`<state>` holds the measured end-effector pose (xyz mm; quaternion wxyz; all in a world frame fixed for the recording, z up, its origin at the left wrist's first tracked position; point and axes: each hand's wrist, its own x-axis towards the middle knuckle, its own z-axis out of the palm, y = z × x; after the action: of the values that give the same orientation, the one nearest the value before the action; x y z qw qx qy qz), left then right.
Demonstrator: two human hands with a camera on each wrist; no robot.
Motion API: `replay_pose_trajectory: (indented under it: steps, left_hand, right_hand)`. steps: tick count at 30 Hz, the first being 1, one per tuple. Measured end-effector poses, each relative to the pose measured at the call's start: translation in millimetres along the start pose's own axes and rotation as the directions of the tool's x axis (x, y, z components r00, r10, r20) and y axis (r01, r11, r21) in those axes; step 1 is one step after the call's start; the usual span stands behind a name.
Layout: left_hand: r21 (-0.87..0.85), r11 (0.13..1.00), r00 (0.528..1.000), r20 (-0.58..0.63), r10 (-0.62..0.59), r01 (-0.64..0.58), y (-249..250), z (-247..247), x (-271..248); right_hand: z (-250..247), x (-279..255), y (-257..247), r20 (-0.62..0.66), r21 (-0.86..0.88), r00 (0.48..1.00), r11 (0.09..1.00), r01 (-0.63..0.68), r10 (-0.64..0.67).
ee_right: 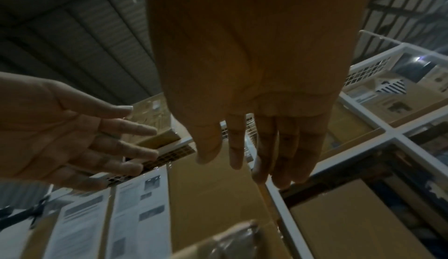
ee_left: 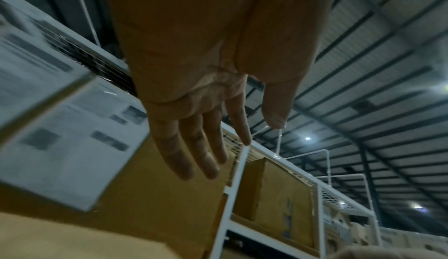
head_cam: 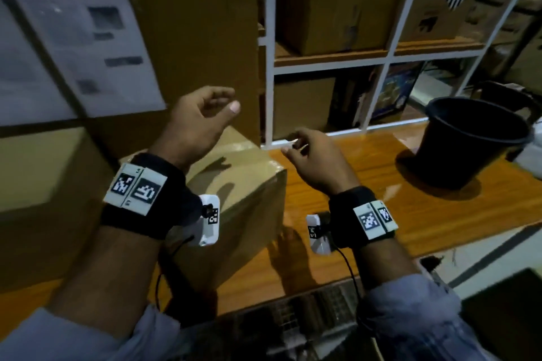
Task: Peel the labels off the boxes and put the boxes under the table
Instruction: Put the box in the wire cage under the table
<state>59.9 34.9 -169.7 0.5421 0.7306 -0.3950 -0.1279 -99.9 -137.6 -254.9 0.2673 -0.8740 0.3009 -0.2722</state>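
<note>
A small taped cardboard box (head_cam: 243, 193) sits on the wooden table (head_cam: 366, 202) just below my hands. Behind it stands a tall cardboard box (head_cam: 199, 47) with a large white printed label (head_cam: 88, 47) stuck on its face. My left hand (head_cam: 223, 101) hovers above the small box, fingers relaxed and holding nothing; the left wrist view shows its fingers (ee_left: 191, 159) stretched out in front of the label (ee_left: 60, 138). My right hand (head_cam: 293, 144) hangs empty over the box's far right corner, and in the right wrist view its fingers (ee_right: 278, 148) are straight.
A larger cardboard box (head_cam: 44, 190) stands at the left of the table. A black bucket (head_cam: 469, 141) sits at the right. A white metal rack (head_cam: 390, 58) with more boxes rises behind the table. The table's front edge runs below my wrists.
</note>
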Motion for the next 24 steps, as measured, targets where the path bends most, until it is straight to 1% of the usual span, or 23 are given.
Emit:
replay_pose_trajectory:
  steps: [2,5,6,7,9,10,13,15,16,18,22,24]
  left_hand:
    - [0.026,0.993,0.993,0.025,-0.113,0.112,-25.1,-25.2,-22.4]
    - [0.119,0.947,0.945,0.101,-0.310,0.298,-65.7,-54.2,-55.3]
    - [0.182,0.927,0.926,0.132,-0.353,0.327,-77.6,-57.8,-63.6]
    - [0.255,0.910,0.913,0.161,-0.374,0.328,-89.7,-60.7,-71.6]
    - [0.385,0.885,0.907,0.213,-0.363,0.263,-112.2,-64.9,-82.7]
    - [0.417,0.877,0.907,0.225,-0.355,0.240,-120.2,-65.6,-87.6]
    - [0.401,0.898,0.930,0.228,-0.288,0.180,-140.3,-61.1,-97.4]
    - [0.402,0.906,0.953,0.198,-0.228,0.133,-148.6,-54.9,-100.7]
    - [0.406,0.905,0.958,0.185,-0.218,0.127,-150.5,-52.0,-101.1]
    - [0.409,0.902,0.961,0.164,-0.223,0.140,-154.4,-48.6,-99.4]
    - [0.443,0.882,0.961,0.133,-0.244,0.162,-156.2,-46.4,-96.8]
    - [0.440,0.869,0.953,0.086,-0.292,0.227,-154.0,-42.9,-98.4]
  right_hand:
    - [25.9,-16.7,-12.6,0.078,-0.046,0.997,0.999,-0.009,0.013]
    - [63.0,-37.7,-26.3,0.234,-0.155,0.965,0.985,-0.080,0.116]
    - [70.6,-42.0,-26.6,0.244,-0.193,0.959,0.976,-0.100,0.147]
    - [75.8,-46.4,-27.8,0.235,-0.207,0.957,0.971,-0.119,0.168]
    - [81.3,-51.5,-29.7,0.206,-0.193,0.961,0.970,-0.145,0.184]
    - [82.5,-53.0,-30.7,0.199,-0.192,0.962,0.970,-0.149,0.187]
    - [84.8,-57.8,-32.6,0.182,-0.201,0.964,0.967,-0.159,0.196]
    - [87.2,-62.7,-34.7,0.156,-0.163,0.967,0.971,-0.174,0.199]
    - [89.2,-65.0,-34.4,0.138,-0.123,0.969,0.974,-0.189,0.205]
    - [92.6,-68.0,-33.2,0.099,-0.075,0.974,0.977,-0.199,0.206]
    - [95.1,-66.9,-31.5,0.059,-0.098,0.977,0.975,-0.201,0.207]
    - [92.9,-66.1,-31.4,0.039,-0.107,0.977,0.973,-0.203,0.208]
